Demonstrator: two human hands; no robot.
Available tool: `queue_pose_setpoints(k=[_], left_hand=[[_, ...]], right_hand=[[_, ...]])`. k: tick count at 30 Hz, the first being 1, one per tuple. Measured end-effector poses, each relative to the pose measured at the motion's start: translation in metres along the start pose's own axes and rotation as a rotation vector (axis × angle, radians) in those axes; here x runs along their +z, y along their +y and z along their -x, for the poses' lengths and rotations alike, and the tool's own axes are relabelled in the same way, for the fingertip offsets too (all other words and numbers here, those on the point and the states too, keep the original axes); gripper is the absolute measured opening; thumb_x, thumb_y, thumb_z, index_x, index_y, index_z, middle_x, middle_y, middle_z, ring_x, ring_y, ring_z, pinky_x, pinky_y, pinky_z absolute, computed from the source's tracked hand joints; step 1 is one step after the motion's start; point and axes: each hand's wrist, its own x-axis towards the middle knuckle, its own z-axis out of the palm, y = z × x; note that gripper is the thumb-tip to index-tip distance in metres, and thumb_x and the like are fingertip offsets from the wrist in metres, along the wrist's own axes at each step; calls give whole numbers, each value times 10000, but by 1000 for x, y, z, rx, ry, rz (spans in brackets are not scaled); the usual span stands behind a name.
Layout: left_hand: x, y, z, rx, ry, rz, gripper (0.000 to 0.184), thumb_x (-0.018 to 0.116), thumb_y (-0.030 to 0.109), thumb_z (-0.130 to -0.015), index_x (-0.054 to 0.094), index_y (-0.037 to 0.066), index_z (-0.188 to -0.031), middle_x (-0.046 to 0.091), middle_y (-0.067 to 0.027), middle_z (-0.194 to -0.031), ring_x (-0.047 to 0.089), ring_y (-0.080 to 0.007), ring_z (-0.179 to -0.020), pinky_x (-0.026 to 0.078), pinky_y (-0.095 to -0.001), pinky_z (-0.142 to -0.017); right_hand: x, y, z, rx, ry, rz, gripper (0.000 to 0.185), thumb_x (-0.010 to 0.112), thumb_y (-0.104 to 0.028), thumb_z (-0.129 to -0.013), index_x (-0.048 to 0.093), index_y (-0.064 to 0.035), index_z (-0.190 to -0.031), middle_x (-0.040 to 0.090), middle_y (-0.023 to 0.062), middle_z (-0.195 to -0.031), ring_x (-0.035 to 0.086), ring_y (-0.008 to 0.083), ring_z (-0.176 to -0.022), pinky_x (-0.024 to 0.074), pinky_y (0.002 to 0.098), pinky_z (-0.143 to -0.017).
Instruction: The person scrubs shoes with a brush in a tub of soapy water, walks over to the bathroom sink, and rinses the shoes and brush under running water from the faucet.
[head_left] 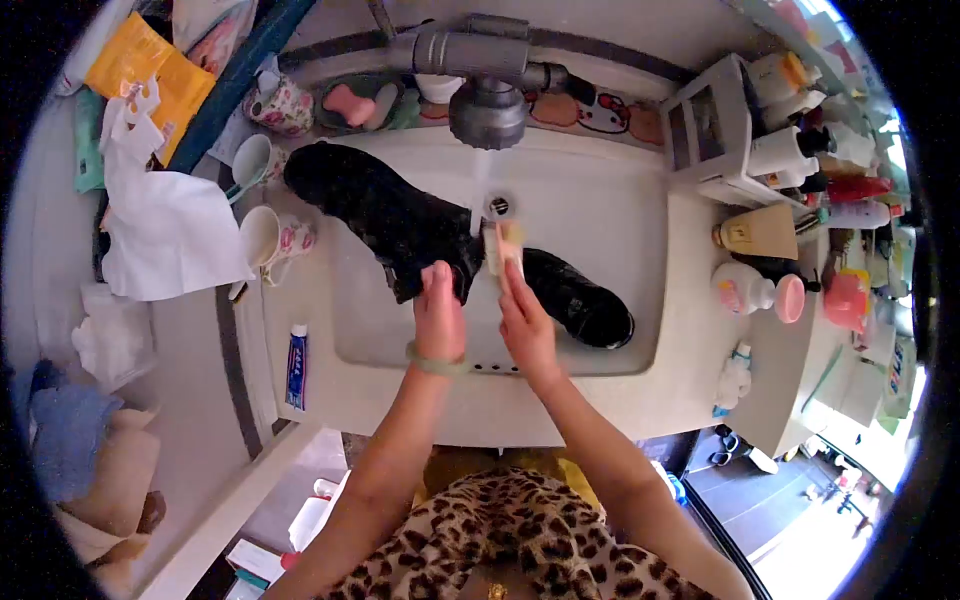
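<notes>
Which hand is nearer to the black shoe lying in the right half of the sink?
The right. The right hand, holding a brush, is just left of that shoe; the left hand is farther left, at the other shoe.

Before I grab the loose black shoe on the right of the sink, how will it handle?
Likely slippery: the black shoe shines as if wet. Might skid if pushed, since the sink looks smooth. Probably holds its shape; it looks rounded, not collapsed.
</notes>
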Motion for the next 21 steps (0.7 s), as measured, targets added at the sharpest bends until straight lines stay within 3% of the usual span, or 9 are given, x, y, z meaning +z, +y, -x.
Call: queue_pose_setpoints(k=[1, 2, 4, 7, 11, 13, 16, 17, 21], left_hand=[[-2, -2, 2, -26, 23, -30, 252, 444, 337, -930, 452, 99, -846, 415, 46, -832, 355, -55, -751, 316, -218, -712], [-9, -12, 1, 16, -40, -47, 324, 425, 390, -922, 450, 75, -994, 436, 1, -995, 376, -108, -918, 295, -268, -843], [-7, -13, -1, 61, -112, -61, 456, 406, 443, -914, 448, 51, -1141, 456, -45, -1157, 398, -161, -1085, 275, -318, -975], [4, -9, -6, -37, -87, 27, 534, 379, 501, -910, 415, 44, -1184, 437, -45, -1184, 380, -164, -1104, 255, -330, -992], [19, -2, -18, 115, -64, 146, 592, 362, 564, -892, 412, 53, -1188, 442, -41, -1173, 393, -187, -1097, 257, -340, -990], [13, 2, -26, 201, -82, 154, 600, 360, 578, -886, 418, 60, -1182, 441, -51, -1175, 383, -207, -1119, 235, -342, -1008], [15, 9, -29, 177, -46, 126, 597, 367, 589, -878, 423, 69, -1165, 441, -42, -1164, 378, -201, -1119, 234, -345, -1008], [18, 12, -28, 181, -53, 119, 597, 367, 589, -878, 423, 69, -1165, 441, -42, -1164, 378, -201, -1119, 234, -345, -1008], [29, 18, -25, 157, -36, 170, 559, 377, 586, -877, 443, 96, -1138, 455, -29, -1140, 384, -190, -1107, 242, -350, -999]], right_hand=[[-5, 4, 2, 41, 45, 43, 427, 464, -94, -920, 404, -130, -1341, 513, -81, -877, 331, 10, -581, 297, 157, -469], [-16, 5, 5, 143, 64, -129, 430, 465, -89, -919, 400, -128, -1342, 509, -81, -880, 336, 11, -574, 298, 156, -463], [-12, -26, -7, -41, 114, -72, 406, 499, -140, -917, 437, -131, -1318, 551, -58, -895, 320, 25, -517, 310, 178, -441], [11, -46, -17, -96, -30, -255, 416, 496, -135, -915, 428, -138, -1326, 509, -68, -821, 319, 26, -522, 308, 177, -445], [6, 0, 8, -21, 61, -225, 437, 456, -68, -914, 402, -139, -1342, 482, -74, -818, 356, 14, -584, 325, 156, -491], [-10, 1, 15, 135, 42, -244, 450, 460, -76, -914, 380, -129, -1353, 470, -78, -812, 355, 16, -594, 323, 152, -507], [-3, -39, -8, 2, 23, -235, 438, 474, -111, -918, 396, -145, -1348, 433, -70, -765, 343, 27, -559, 312, 166, -476], [4, -48, -14, -79, -46, -230, 437, 467, -106, -920, 389, -129, -1350, 499, -60, -872, 346, 23, -572, 324, 166, -485], [23, -9, 9, -113, -1, -248, 439, 456, -85, -919, 390, -135, -1350, 531, -48, -1057, 345, 23, -576, 339, 166, -500]])
